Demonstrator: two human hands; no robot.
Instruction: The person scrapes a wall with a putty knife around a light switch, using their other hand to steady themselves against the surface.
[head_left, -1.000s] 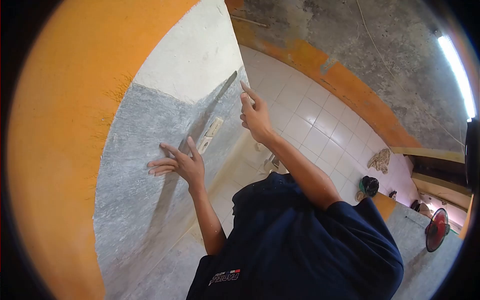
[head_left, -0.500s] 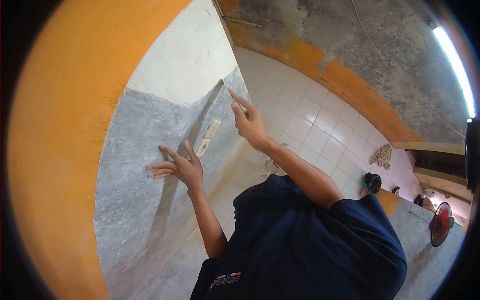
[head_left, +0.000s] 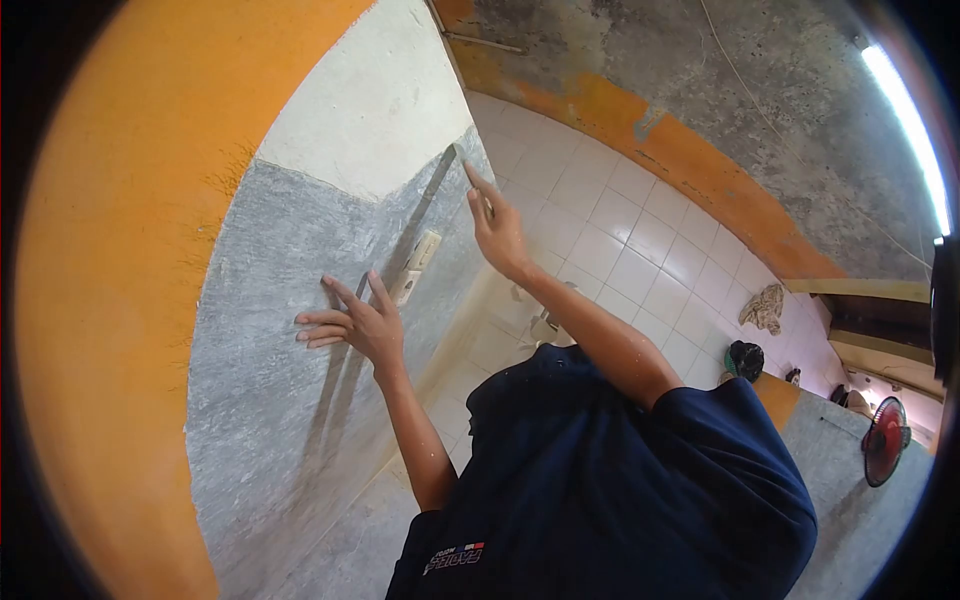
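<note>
My left hand (head_left: 365, 325) rests on the grey part of the wall (head_left: 270, 270), fingers spread, holding nothing. Just to its right is a pale socket and switch plate (head_left: 415, 268). Near the wall's right edge, my right hand (head_left: 497, 228) is closed around a scraper (head_left: 459, 153), its handle mostly hidden by my fingers. The blade touches the wall close to where the grey meets the white area (head_left: 375, 105).
Orange wall surface (head_left: 110, 250) fills the left. Behind lies a tiled floor (head_left: 610, 210) with a crumpled cloth (head_left: 764, 309) and a black bag (head_left: 744, 360). A red fan (head_left: 884, 441) stands at the far right.
My right hand and the scraper have shifted slightly up and to the right along the wall. My left hand stays in nearly the same place.
</note>
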